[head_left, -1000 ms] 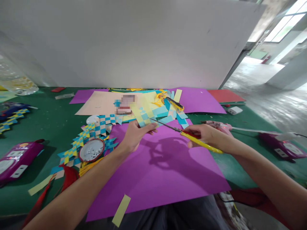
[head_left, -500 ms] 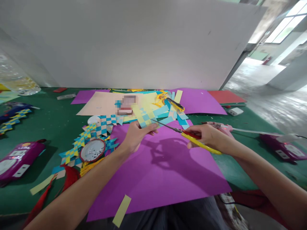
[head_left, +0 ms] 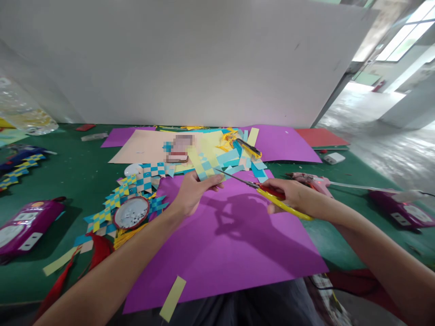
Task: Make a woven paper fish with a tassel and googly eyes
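My left hand [head_left: 197, 190] pinches a woven piece of yellow and light-blue paper strips [head_left: 205, 166] between thumb and fingers, above the purple sheet [head_left: 258, 253]. Loose yellow strip ends stick up from its far side. My right hand [head_left: 287, 194] is closed round the yellow-and-red handles of a pair of scissors [head_left: 278, 202]. The blades point left, and their tips meet the right edge of the woven paper; whether they are cutting into it I cannot tell. A pink glue gun [head_left: 316, 182] lies just beyond my right wrist.
Left of my left hand, a dish of small beads [head_left: 132, 213] stands among blue-and-yellow woven paper pieces [head_left: 108, 206]. A phone [head_left: 180, 148], paper strips [head_left: 234, 158] and a box cutter [head_left: 249, 148] lie behind. Purple power strips [head_left: 30, 226] flank both sides. A white board [head_left: 190, 63] rises behind.
Both hands stay almost where they were. The fingers of my right hand have shifted slightly on the scissors' handles, and the blades keep nearly the same position at the woven paper.
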Demonstrator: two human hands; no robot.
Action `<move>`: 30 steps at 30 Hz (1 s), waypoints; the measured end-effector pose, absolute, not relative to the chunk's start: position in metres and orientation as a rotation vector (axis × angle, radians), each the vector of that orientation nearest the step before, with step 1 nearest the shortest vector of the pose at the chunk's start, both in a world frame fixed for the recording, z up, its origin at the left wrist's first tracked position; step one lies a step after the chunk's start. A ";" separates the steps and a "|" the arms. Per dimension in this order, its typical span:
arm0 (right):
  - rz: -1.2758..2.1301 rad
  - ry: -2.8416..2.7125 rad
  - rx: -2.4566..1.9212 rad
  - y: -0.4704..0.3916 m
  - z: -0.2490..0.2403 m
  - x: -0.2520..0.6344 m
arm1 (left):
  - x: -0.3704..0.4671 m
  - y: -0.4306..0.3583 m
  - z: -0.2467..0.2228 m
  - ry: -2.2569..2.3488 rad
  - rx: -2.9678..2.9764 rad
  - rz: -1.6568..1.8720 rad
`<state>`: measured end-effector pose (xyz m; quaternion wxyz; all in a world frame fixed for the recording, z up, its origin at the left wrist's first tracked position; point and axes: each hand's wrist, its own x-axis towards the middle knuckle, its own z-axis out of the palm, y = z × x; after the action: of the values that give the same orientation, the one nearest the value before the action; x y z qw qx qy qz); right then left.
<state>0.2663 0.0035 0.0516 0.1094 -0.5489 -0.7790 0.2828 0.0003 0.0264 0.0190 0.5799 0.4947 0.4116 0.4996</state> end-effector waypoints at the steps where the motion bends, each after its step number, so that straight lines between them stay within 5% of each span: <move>1: 0.849 -2.308 -1.605 0.004 0.050 0.269 | 0.000 0.027 0.019 0.960 1.148 1.176; 9: 1.565 -1.669 -1.165 -0.007 0.036 0.275 | -0.001 0.026 0.017 0.876 1.116 1.180; 16: 1.814 -1.082 -0.975 0.001 0.032 0.218 | 0.002 0.019 0.018 0.789 1.232 0.927; 30: 1.535 -1.138 -1.055 0.009 0.032 0.213 | 0.002 0.017 0.024 0.846 1.331 0.793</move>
<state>0.2133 0.0087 0.0319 0.4614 -0.4290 -0.4625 0.6238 0.0019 0.0170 0.0235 0.6351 0.5824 0.3701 0.3471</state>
